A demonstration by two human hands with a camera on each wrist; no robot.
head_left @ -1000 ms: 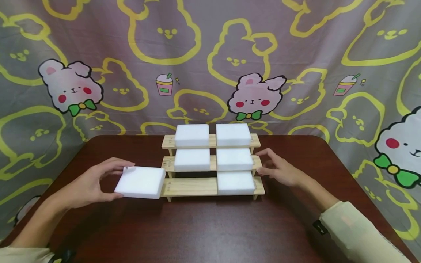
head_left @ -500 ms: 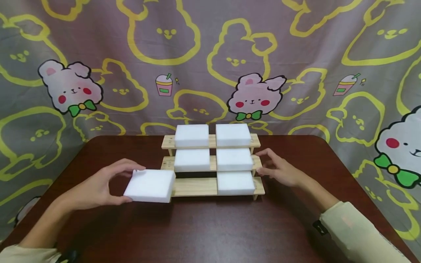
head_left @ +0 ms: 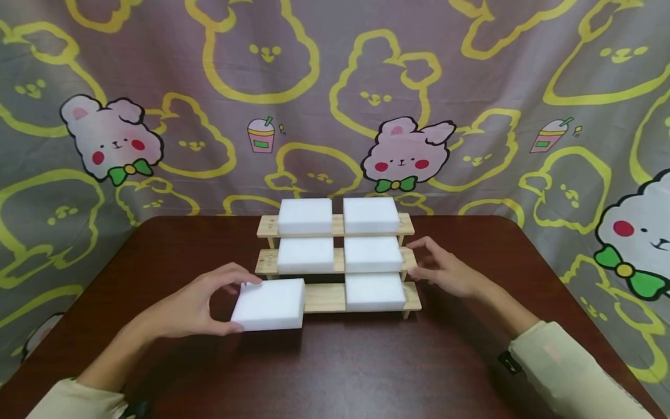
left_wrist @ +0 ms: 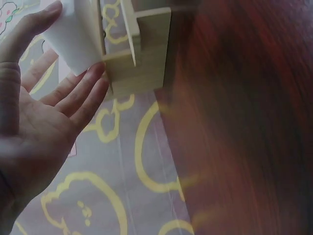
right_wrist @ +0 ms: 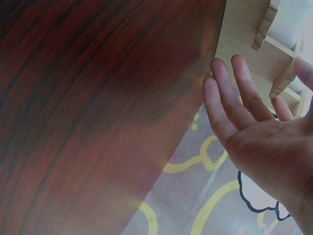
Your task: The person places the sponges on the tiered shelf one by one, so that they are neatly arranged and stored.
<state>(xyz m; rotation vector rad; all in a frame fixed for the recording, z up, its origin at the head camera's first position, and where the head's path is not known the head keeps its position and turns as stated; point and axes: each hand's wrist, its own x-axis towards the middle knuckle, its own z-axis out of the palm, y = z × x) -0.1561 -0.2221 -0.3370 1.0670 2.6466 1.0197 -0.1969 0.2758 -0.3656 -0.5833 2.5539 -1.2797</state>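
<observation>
My left hand [head_left: 191,308] pinches a white foam block [head_left: 269,304] by its left end, thumb at the near side and fingers at the far side. This block overlaps the left part of the lowest board of a three-step wooden rack [head_left: 324,298]. In the left wrist view, the foam block [left_wrist: 73,36] stands between the thumb and the fingertips, close to the rack [left_wrist: 139,73]. My right hand [head_left: 450,272] holds the right end of the middle board between thumb and forefinger. The right wrist view shows the other fingers [right_wrist: 222,105] extended beside the rack.
White foam blocks sit in pairs on the top board [head_left: 306,215] and middle board [head_left: 306,254]. One more foam block [head_left: 374,291] lies at the right of the lowest board. The dark wood table [head_left: 366,366] carries the rack, and a patterned curtain [head_left: 314,122] hangs behind.
My left hand has carried the foam block rightward and slightly nearer to me, across the left end of the lowest board. The right hand and the rack have stayed in place.
</observation>
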